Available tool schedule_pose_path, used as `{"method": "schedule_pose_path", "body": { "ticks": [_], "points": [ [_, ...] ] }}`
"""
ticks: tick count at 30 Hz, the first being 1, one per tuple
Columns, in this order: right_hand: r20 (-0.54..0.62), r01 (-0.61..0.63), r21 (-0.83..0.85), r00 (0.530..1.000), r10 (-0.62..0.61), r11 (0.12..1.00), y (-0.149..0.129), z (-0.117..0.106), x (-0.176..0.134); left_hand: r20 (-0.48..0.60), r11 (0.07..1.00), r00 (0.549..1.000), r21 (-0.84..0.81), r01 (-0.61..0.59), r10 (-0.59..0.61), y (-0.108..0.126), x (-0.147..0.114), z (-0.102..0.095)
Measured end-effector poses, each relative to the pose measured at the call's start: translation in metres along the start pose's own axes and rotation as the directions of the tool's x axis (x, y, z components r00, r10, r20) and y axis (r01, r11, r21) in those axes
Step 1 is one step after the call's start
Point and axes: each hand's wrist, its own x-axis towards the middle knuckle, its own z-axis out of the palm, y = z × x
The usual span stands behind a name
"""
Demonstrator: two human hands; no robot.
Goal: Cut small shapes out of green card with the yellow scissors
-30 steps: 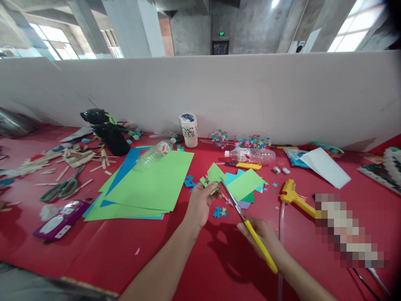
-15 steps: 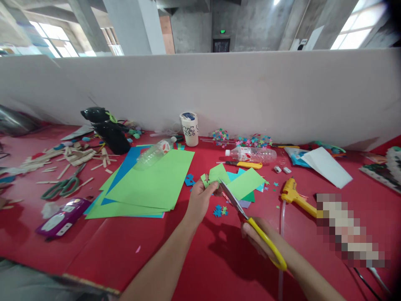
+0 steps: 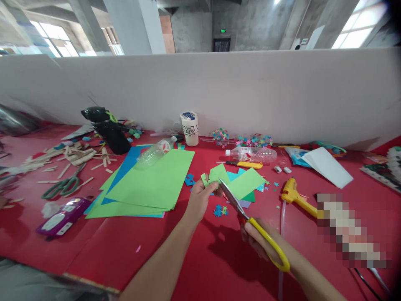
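My left hand (image 3: 200, 198) pinches a small piece of light green paper (image 3: 218, 172) between thumb and fingers, above the table. In my right hand (image 3: 254, 240) are yellow-handled scissors (image 3: 233, 199), tips pointing up and left at the paper by my left fingertips. Whether the blades are parted at the paper, I cannot tell. Just below lie small blue and green paper stars (image 3: 219, 210). Blue cut pieces (image 3: 189, 180) rest left of my left hand, partly covered by it. A green paper strip (image 3: 247, 184) lies over other coloured scraps behind the scissors.
Large green sheets (image 3: 150, 184) spread to the left, a clear bottle (image 3: 153, 152) lying on them. Further left are green-handled scissors (image 3: 64, 186) and a purple device (image 3: 64, 217). A yellow cutter (image 3: 249, 165), second bottle (image 3: 261, 154) and yellow glue gun (image 3: 291, 194) lie right. A cup (image 3: 190, 131) stands behind.
The scissors' handles have shifted slightly down and to the right, with my right hand. My left hand and the green paper stay almost still.
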Motion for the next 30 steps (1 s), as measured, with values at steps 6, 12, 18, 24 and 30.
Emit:
{"method": "schedule_pose_path", "body": {
  "ticks": [6,12,18,24,30],
  "points": [
    [0.003,0.02,-0.003,1.0,-0.02,1.0,0.0,-0.001,-0.001,0.026,0.999,0.999,0.014,-0.037,0.036,0.001,-0.001,0.0],
    [-0.005,0.019,-0.041,1.0,-0.019,0.999,-0.005,-0.002,0.0,-0.022,0.997,1.0,0.078,-0.014,0.016,0.002,-0.001,0.002],
    [-0.015,0.046,-0.082,0.999,-0.048,0.996,-0.005,-0.004,0.0,-0.024,0.99,0.999,0.137,-0.019,0.022,0.002,-0.001,0.002],
    [-0.023,0.031,-0.078,0.999,-0.033,0.996,-0.008,-0.002,-0.001,-0.022,0.987,0.999,0.158,-0.021,0.024,0.004,-0.001,0.003],
    [-0.073,-0.04,-0.039,0.997,0.037,0.998,-0.01,0.0,-0.001,-0.025,0.987,0.999,0.16,-0.025,0.03,0.003,-0.001,0.004]
  ]
}}
